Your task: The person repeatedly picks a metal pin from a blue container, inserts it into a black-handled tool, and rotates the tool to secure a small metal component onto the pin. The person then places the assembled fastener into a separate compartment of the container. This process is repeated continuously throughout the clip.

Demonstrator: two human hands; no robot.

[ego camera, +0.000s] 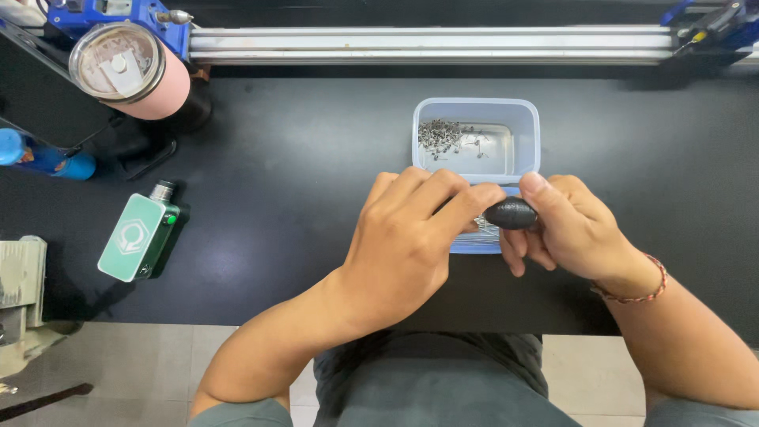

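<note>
1. Pinching a black oval piece (511, 213), the right hand (571, 229) grips it between thumb and fingers above the near edge of the tub (477, 111).
2. Curled fingers of the left hand (407, 237) touch the piece's left end.
3. Small metal pins (443, 136) lie in the tub on the black worktop (300, 158).

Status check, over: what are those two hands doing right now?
Left hand and right hand both pinching a black oval piece. Clear tub of small metal parts just behind. Nothing in the way.

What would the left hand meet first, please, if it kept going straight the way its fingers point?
Probably the black oval piece: the left hand points rightward and its fingertips already seem to touch it, with the right hand just behind. Depth is unclear.
</note>
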